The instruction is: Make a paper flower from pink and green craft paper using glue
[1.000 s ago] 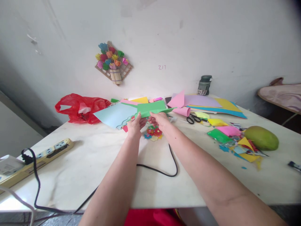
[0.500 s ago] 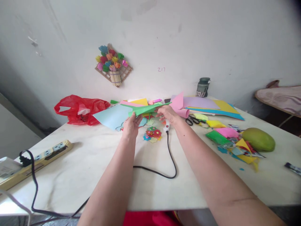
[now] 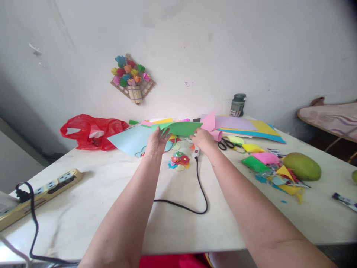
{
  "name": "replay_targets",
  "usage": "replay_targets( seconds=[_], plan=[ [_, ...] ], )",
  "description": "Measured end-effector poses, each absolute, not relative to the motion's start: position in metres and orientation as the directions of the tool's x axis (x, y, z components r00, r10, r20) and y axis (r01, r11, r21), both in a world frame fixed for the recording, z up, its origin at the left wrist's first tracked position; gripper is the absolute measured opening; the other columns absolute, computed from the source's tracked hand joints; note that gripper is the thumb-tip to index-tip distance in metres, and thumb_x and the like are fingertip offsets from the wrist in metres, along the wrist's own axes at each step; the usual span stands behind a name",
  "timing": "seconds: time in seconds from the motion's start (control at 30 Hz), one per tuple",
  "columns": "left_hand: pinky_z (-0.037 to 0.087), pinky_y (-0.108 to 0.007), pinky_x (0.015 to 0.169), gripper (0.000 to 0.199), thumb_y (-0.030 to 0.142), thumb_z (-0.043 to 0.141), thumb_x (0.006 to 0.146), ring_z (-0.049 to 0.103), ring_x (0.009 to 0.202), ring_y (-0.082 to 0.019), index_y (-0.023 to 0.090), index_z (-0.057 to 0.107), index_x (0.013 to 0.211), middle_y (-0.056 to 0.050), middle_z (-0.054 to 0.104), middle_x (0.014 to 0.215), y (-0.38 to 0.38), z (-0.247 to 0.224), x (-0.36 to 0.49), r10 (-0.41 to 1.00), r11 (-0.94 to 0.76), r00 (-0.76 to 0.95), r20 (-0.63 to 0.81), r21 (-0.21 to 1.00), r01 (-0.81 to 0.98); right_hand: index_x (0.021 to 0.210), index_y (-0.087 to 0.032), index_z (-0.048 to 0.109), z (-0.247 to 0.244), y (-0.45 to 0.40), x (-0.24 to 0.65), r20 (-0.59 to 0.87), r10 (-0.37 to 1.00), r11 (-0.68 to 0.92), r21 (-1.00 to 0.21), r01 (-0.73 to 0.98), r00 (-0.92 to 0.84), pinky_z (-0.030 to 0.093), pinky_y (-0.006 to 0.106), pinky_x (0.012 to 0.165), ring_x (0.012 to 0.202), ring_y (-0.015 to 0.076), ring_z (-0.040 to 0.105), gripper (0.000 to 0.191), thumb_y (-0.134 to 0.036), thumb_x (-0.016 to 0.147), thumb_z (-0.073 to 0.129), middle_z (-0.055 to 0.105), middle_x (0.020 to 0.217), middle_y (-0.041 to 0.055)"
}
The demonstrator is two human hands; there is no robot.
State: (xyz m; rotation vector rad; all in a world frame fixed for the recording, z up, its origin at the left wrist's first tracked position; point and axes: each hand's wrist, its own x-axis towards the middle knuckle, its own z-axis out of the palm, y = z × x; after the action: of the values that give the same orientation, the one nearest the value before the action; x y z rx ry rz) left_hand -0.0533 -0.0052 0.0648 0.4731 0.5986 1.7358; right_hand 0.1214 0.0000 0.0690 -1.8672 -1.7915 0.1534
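Note:
A sheet of green paper (image 3: pixel 184 128) is held up above the far part of the table, slightly curved. My left hand (image 3: pixel 157 143) has its left end between the thumb and the fingers, which stretch under it. At the right end, my right hand (image 3: pixel 203 139) pinches the same sheet. Below the paper lies a small pile of colourful flower cut-outs (image 3: pixel 180 160). Close to my right hand rests a white corded tool (image 3: pixel 196 152) with a red switch, its front part hidden. Light blue paper (image 3: pixel 129 139) lies left of my left hand.
A red plastic bag (image 3: pixel 92 130) and a power strip (image 3: pixel 41 197) are at left. To the right are black scissors (image 3: pixel 226 143), stacked coloured sheets (image 3: pixel 251 132), clay packets (image 3: pixel 255 163), a green fruit (image 3: pixel 302 166) and a bottle (image 3: pixel 238 105). A black cord (image 3: pixel 184 205) loops across the table.
The green paper has turned from nearly edge-on to show its broad face. My right hand has closed on its right end. The view has shifted slightly.

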Motion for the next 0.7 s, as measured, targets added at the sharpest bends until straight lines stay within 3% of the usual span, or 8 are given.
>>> replay_targets(
  seconds=[0.1, 0.17, 0.3, 0.4, 0.5, 0.7],
  plan=[
    [0.045, -0.044, 0.087, 0.004, 0.019, 0.056, 0.077, 0.056, 0.104, -0.026, 0.016, 0.053, 0.076, -0.010, 0.059, 0.098, -0.003, 0.063, -0.055, 0.969, -0.201, -0.246, 0.016, 0.625, -0.754, 0.121, -0.013, 0.042, 0.067, 0.009, 0.127, 0.365, 0.896, 0.034, -0.621, 0.783, 0.251, 0.044, 0.036, 0.076, 0.096, 0.0283, 0.058, 0.054, -0.039, 0.076, 0.057, 0.063, 0.101, 0.0162],
    [0.043, -0.046, 0.088, 0.004, 0.017, 0.058, 0.075, 0.055, 0.105, -0.026, 0.016, 0.054, 0.074, -0.010, 0.058, 0.101, -0.002, 0.061, -0.057, 0.967, -0.211, -0.253, 0.023, 0.626, -0.751, 0.125, -0.017, 0.036, 0.067, 0.015, 0.130, 0.375, 0.901, 0.144, -0.731, 0.667, 0.217, 0.046, 0.034, 0.073, 0.088, 0.0245, 0.062, 0.061, -0.037, 0.073, 0.061, 0.064, 0.094, 0.0114],
    [0.039, -0.048, 0.090, 0.006, 0.018, 0.060, 0.073, 0.054, 0.106, -0.026, 0.016, 0.055, 0.070, -0.010, 0.060, 0.102, -0.004, 0.061, -0.065, 0.969, -0.221, -0.241, 0.059, 0.649, -0.728, 0.109, -0.019, 0.048, 0.072, 0.024, 0.129, 0.264, 0.964, 0.257, -0.950, 0.177, 0.018, 0.048, 0.027, 0.059, 0.063, 0.0145, 0.063, 0.039, -0.025, 0.073, 0.060, 0.064, 0.083, 0.0039],
    [0.032, -0.050, 0.096, 0.008, 0.020, 0.061, 0.072, 0.052, 0.108, -0.024, 0.017, 0.055, 0.067, -0.007, 0.062, 0.097, -0.008, 0.065, -0.075, 0.953, -0.284, -0.274, 0.126, 0.682, -0.673, 0.090, -0.017, 0.054, 0.081, 0.026, 0.122, 0.262, 0.965, 0.260, -0.964, -0.045, -0.031, 0.047, 0.023, 0.056, 0.063, 0.0119, 0.062, 0.021, -0.017, 0.070, 0.060, 0.062, 0.078, 0.0017],
    [0.026, -0.049, 0.099, 0.011, 0.023, 0.068, 0.065, 0.050, 0.110, -0.022, 0.019, 0.058, 0.068, -0.004, 0.064, 0.094, -0.013, 0.072, -0.091, 0.916, -0.389, -0.329, 0.229, 0.706, -0.592, 0.082, -0.017, 0.056, 0.092, 0.027, 0.112, 0.323, 0.943, 0.308, -0.937, -0.165, -0.074, 0.047, 0.024, 0.061, 0.066, 0.0108, 0.060, 0.018, -0.013, 0.065, 0.059, 0.059, 0.072, -0.0012],
    [0.033, -0.039, 0.094, 0.026, 0.032, 0.078, 0.051, 0.051, 0.106, -0.020, 0.021, 0.060, 0.066, -0.001, 0.065, 0.090, -0.028, 0.080, -0.130, 0.807, -0.586, -0.384, 0.448, 0.681, -0.439, 0.081, -0.018, 0.060, 0.103, 0.034, 0.086, 0.503, 0.851, 0.433, -0.835, -0.340, -0.150, 0.044, 0.024, 0.064, 0.061, 0.0086, 0.052, 0.023, -0.011, 0.061, 0.052, 0.051, 0.061, -0.0053]
  ],
)
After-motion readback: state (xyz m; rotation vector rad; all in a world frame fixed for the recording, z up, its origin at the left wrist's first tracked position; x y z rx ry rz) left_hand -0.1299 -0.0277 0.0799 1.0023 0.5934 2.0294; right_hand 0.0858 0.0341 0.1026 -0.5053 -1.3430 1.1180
